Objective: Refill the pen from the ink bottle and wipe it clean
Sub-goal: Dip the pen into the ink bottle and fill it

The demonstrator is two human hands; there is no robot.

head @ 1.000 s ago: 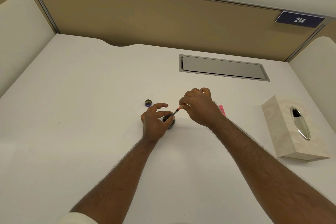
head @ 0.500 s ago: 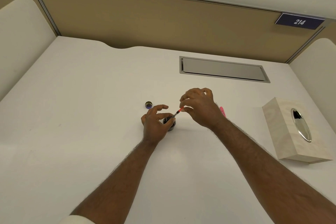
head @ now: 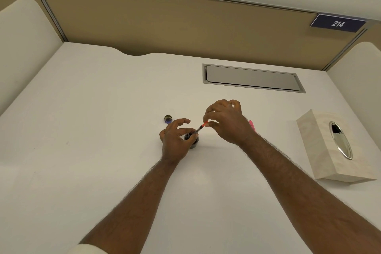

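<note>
A small dark ink bottle stands open on the white desk, held by my left hand around its side, thumb and forefinger at the mouth. My right hand pinches the upper end of a thin pen part with an orange-red section. It slants down to the left, its dark tip at the bottle's mouth. The bottle's cap lies upturned on the desk just left of my left hand. A pink pen piece peeks out behind my right wrist.
A pale wooden tissue box with an oval metal opening sits at the right. A grey cable flap is set into the desk further back. Beige partitions close the desk at the back and both sides.
My right hand's fingers have shifted slightly on the pen, showing more of the orange section. The bottle and my left hand stay in place.
</note>
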